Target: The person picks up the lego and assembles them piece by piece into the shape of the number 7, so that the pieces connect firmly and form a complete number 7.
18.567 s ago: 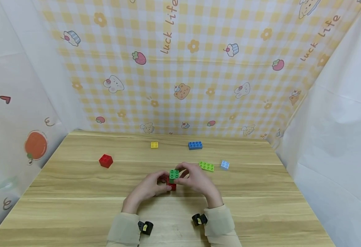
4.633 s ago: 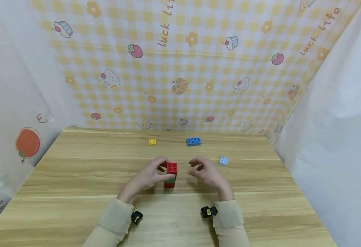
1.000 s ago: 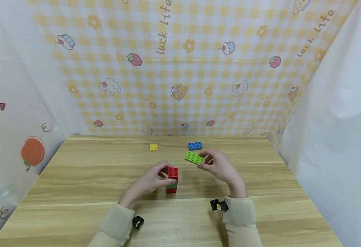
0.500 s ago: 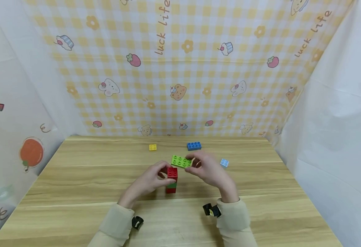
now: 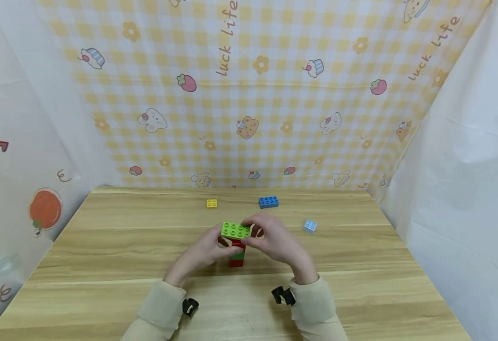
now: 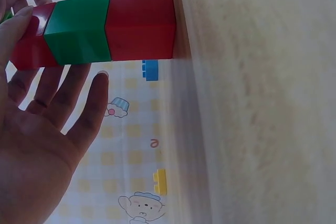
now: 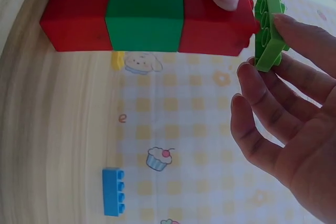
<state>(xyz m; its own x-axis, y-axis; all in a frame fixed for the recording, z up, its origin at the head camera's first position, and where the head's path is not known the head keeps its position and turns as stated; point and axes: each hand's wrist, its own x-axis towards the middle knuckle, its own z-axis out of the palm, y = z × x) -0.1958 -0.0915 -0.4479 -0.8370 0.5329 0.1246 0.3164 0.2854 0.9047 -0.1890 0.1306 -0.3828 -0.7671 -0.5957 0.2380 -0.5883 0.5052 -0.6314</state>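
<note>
Lime brick (image 5: pixel 234 230): head shows top; right wrist, underside.

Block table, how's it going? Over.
Left hand holding red-green-red tower. Right hand pinching lime brick, tilted at tower's top, not seated. Nothing visible in between.

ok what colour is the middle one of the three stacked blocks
Green; the middle block shows best in the right wrist view.

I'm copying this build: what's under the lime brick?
Stacked downward: upper red block, green block, lower red block. In the head view, the lime brick hides most top studs.
</note>
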